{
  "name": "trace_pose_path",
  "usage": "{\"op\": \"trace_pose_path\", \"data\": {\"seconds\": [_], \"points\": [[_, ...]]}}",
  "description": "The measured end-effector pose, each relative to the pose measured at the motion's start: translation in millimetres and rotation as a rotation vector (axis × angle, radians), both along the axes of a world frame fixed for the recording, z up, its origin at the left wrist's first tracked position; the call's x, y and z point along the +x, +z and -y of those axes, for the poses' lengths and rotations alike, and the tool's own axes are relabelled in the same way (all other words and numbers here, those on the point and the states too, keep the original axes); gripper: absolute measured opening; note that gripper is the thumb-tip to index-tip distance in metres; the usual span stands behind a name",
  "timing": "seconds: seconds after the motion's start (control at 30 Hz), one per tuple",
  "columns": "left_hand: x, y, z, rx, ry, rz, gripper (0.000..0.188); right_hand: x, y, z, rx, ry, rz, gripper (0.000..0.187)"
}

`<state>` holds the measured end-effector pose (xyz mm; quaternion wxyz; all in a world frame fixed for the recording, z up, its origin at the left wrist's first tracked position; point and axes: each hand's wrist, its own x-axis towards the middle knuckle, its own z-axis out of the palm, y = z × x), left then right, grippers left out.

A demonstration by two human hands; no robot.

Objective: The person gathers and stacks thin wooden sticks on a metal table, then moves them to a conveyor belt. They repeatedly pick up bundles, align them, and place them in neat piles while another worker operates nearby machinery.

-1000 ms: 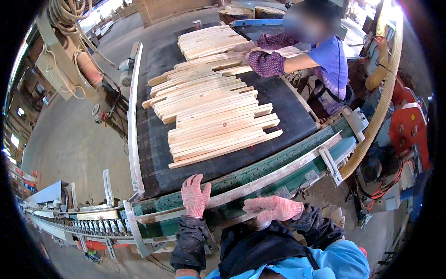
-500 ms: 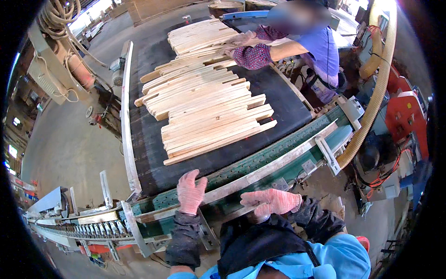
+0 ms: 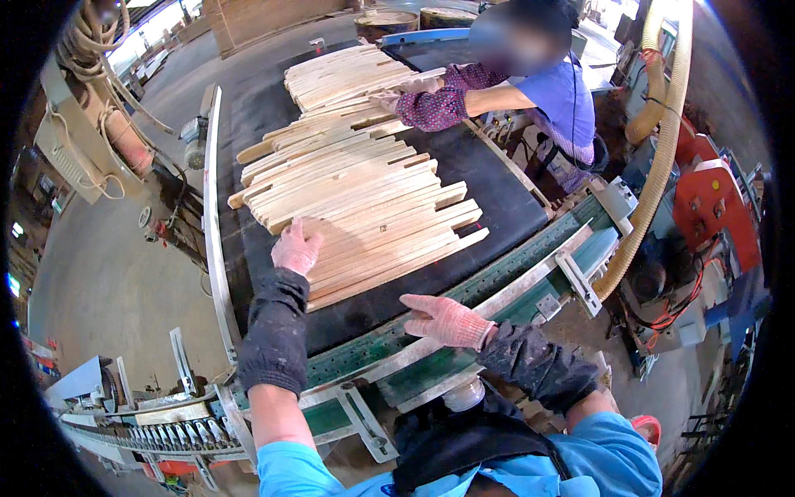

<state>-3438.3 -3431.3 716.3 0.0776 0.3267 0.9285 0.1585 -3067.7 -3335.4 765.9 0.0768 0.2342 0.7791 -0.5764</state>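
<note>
Both hands are working: my left hand [image 3: 296, 247] is pressing, grip wide, on slats [image 3: 373, 224]; my right hand [image 3: 447, 320] is hovering wide, risking toppling them.

Left hand [image 3: 296, 248] outstretched, right hand [image 3: 447, 320] open, gloved
</note>
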Motion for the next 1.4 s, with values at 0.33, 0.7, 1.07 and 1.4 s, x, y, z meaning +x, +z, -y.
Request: {"op": "trace_pose_path", "data": {"seconds": [0.33, 0.7, 1.07, 1.4], "points": [[15, -26, 6, 0.009, 0.030, -0.326, 0.069, -2, -34, 34, 0.330, 0.076, 0.021, 0.069], [16, -24, 4, 0.017, 0.021, -0.277, 0.071, 6, -49, 50, 0.486, 0.138, -0.070, 0.066], [12, -24, 7, 0.047, 0.024, -0.291, 0.069, 6, -75, 68, 0.714, 0.067, -0.212, 0.057], [12, -26, 9, 0.044, 0.038, -0.303, 0.071, 7, -74, 68, 0.695, 0.092, -0.192, 0.055]]}}
